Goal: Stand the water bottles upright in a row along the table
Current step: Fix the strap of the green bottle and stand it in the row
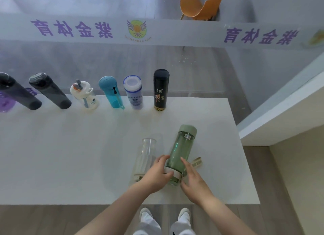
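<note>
A green translucent bottle with a pale green cap lies on the white table near its front right. My left hand wraps its lower end from the left. My right hand touches it from the right, fingers spread. A clear glass bottle lies just left of it, partly behind my left hand. Along the far edge several bottles stand upright in a row: two dark grey, a white one with a straw, a teal one, a white-and-blue one and a black one.
A purple object shows at the far left edge. A small tan tag lies beside the green bottle. A glass wall with purple lettering stands behind the table, with an orange chair beyond. A white ledge runs at the right.
</note>
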